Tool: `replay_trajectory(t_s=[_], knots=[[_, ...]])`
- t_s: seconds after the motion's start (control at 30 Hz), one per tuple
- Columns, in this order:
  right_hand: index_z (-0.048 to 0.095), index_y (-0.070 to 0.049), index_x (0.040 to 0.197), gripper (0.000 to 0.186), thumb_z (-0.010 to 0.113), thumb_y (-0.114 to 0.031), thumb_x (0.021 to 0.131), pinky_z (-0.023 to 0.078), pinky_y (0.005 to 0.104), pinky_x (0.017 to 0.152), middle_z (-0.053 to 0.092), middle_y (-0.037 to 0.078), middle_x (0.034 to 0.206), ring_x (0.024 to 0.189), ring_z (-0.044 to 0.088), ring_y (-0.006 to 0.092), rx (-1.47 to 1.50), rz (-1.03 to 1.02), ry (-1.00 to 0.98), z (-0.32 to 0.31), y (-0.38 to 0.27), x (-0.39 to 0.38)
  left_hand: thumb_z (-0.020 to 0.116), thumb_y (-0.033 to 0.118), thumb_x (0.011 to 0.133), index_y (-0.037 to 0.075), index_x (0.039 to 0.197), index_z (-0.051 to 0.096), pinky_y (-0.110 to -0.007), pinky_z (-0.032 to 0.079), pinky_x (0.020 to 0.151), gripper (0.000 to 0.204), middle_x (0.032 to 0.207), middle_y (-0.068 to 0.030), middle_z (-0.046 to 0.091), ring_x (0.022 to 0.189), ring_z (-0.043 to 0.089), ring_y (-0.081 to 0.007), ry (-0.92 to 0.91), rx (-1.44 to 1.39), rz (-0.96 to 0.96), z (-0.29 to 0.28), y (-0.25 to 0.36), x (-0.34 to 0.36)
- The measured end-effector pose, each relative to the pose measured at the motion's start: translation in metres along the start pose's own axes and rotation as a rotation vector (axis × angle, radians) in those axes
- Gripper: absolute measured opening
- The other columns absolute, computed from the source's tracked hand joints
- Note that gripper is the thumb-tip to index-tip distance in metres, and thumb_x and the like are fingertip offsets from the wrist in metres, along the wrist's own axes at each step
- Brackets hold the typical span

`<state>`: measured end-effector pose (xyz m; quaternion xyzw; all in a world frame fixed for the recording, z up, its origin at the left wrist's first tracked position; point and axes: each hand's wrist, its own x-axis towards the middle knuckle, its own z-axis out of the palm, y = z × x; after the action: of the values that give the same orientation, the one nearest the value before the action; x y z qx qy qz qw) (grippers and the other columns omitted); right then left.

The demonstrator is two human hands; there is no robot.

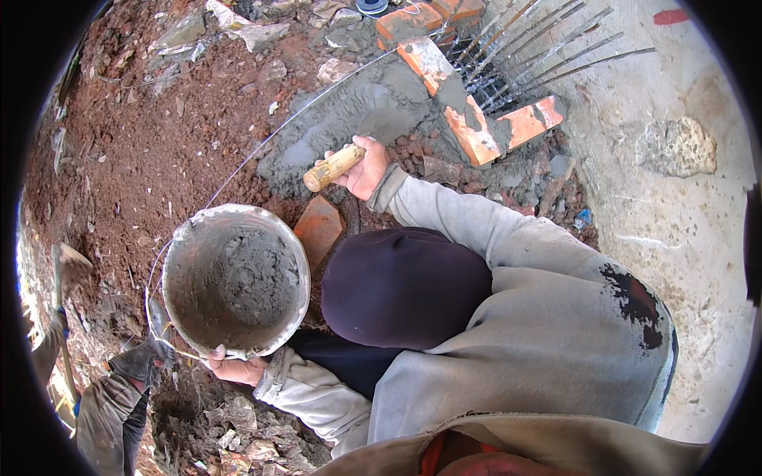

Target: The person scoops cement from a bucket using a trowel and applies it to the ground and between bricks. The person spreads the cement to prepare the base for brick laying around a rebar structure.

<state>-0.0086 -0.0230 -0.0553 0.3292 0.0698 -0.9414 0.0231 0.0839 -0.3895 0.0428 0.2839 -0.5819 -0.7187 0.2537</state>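
My right hand (pixel 369 168) is closed round the wooden handle of a trowel (pixel 335 167). The trowel's blade, smeared grey, rests on or just over a patch of wet mortar (pixel 329 119) spread on the ground. Fingers of my left hand (pixel 238 368) grip the near rim of a round bucket (pixel 176 262), thumb over the edge. Grey mortar (pixel 258 266) coats the bottom of the bucket, which tilts so its inside faces me. Past the mortar patch, mortar-smeared bricks (pixel 474 135) stand around a cluster of steel rebar (pixel 548 59).
A loose brick piece (pixel 319 232) lies between bucket and my dark-clad knee (pixel 405 287). A thin pale line (pixel 274 135) runs from bricks toward the bucket. Rough concrete (pixel 635 214) lies right, rubble (pixel 246 440) below the bucket. Another person's legs (pixel 111 412) and a shovel (pixel 57 278) are at left.
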Motion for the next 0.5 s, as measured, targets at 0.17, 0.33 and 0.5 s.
replay_trajectory(t_s=[0.17, 0.33, 0.5], knots=[[0.055, -0.003, 0.093, 0.023, 0.054, -0.026, 0.09, 0.054, 0.0404, 0.079, 0.063, 0.013, 0.086, 0.086, 0.064, 0.0259, -0.265, 0.128, -0.359, 0.036, -0.05, -0.07, 0.07, 0.032, 0.072, 0.003, 0.099, 0.059, -0.04, 0.043, 0.093, 0.041, 0.113, -0.0143, 0.059, 0.1, 0.054, -0.024, -0.169, 0.135, 0.279, -0.03, -0.016, 0.007], [0.054, -0.004, 0.1, 0.022, 0.047, -0.024, 0.097, 0.049, 0.0312, 0.038, 0.053, 0.004, 0.069, 0.045, 0.053, 0.0175, -1.246, 0.002, -0.075, 0.027, -0.148, -0.073, 0.058, 0.015, 0.064, -0.005, 0.104, 0.062, -0.038, 0.046, 0.088, 0.045, 0.106, -0.0154, 0.061, 0.095, 0.058, -0.0253, -0.036, 0.017, 0.112, -0.01, -0.006, -0.003], [0.052, -0.002, 0.1, 0.023, 0.05, -0.025, 0.096, 0.055, 0.0428, 0.046, 0.052, 0.008, 0.089, 0.063, 0.057, 0.0211, -1.148, -0.087, 0.092, -0.025, -0.186, 0.013, 0.057, 0.009, 0.06, -0.008, 0.103, 0.062, -0.038, 0.05, 0.089, 0.047, 0.103, -0.0167, 0.064, 0.094, 0.061, -0.0293, 0.004, -0.251, -0.133, 0.012, -0.012, 0.004]])
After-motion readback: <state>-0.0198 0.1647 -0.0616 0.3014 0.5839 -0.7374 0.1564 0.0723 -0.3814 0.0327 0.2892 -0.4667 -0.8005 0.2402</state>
